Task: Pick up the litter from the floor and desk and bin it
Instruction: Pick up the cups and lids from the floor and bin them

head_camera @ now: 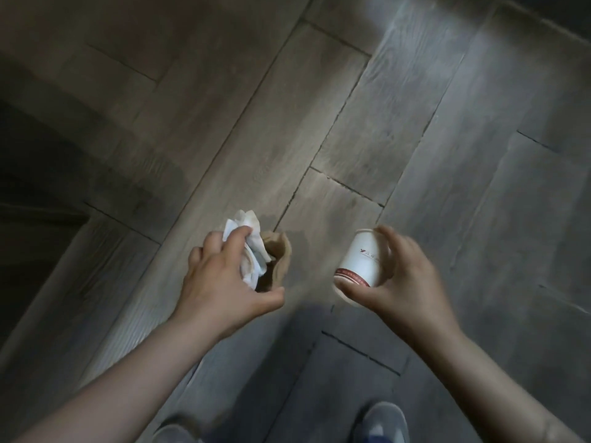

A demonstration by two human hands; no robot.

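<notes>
— Item one, left hand [220, 282]?
— Fingers curled round a crumpled white tissue [252, 251] and a crushed brown paper piece [281, 257].
— Item two, right hand [406, 276]?
— Grasps a tilted white paper cup with a red band [361, 260], above the grey wood-plank floor [351, 123].

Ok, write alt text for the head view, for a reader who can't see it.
Seen from above, a person's left hand grips a crumpled white tissue and a scrap of brown paper, while the right hand holds a white paper cup with a red band. Below them lies a grey wood-plank floor, with one grey shoe at the bottom edge.
</notes>
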